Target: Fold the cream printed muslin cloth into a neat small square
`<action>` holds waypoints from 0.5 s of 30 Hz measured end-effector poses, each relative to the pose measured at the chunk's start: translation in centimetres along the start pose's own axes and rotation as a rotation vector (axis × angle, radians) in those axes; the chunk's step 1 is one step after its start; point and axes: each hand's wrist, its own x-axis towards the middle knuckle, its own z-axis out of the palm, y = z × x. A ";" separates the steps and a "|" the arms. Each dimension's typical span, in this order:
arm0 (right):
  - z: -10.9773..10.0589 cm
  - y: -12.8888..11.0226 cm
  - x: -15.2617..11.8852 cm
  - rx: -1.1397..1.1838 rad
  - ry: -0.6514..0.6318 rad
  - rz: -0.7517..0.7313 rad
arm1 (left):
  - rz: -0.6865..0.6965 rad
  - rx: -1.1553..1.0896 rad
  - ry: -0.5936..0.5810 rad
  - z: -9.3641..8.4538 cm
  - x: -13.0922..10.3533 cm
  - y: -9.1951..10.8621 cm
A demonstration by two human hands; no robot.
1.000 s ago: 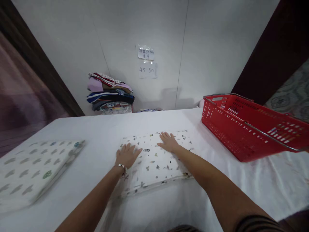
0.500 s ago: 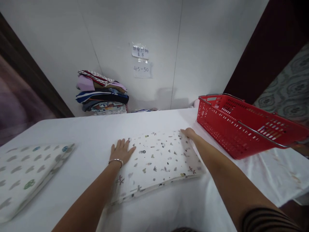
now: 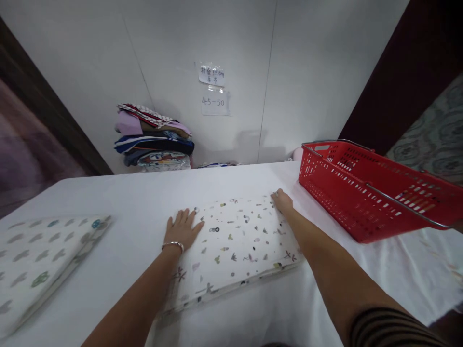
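The right hand (image 3: pixel 282 201) has moved from flat on the upper middle of the folded white cloth with small scattered prints (image 3: pixel 238 241) to its far corner, the one nearest the red perforated plastic basket (image 3: pixel 333 193). Its fingers curl at that corner; whether they pinch the fabric I cannot tell. The left hand (image 3: pixel 181 229) remains palm down, fingers spread, on the cloth's far edge, away from the basket. The handling seems to have shifted from the cloth's middle to its corner.

The printed cloth lies to the left of the basket, apart from it, on the white-covered table (image 3: pixel 126 231). The basket is upright and open at the top, but its near wall hides its bottom, so its contents cannot be told. Much farther left of the basket lies a folded white cloth with grey cloud-like shapes (image 3: pixel 47 250).
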 end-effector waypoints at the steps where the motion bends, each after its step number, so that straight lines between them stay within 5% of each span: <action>1: 0.1 0.0 0.0 -0.018 0.004 -0.010 | 0.002 -0.001 0.004 0.1 0.0 0.0; 7: -0.6 -0.9 -0.8 -0.130 0.006 -0.057 | -0.010 -0.032 -0.030 -0.2 -0.1 0.2; 11: -0.2 -1.9 -3.3 -0.239 0.165 -0.395 | -0.029 -0.066 -0.076 -0.9 0.0 0.1; 13: 0.6 -1.8 -4.6 -0.270 0.108 -0.552 | -0.025 -0.065 -0.059 -0.9 -0.1 -0.2; 15: 1.5 -1.2 -5.2 -0.285 -0.028 -0.546 | -0.021 -0.073 -0.051 -0.6 -0.3 -0.5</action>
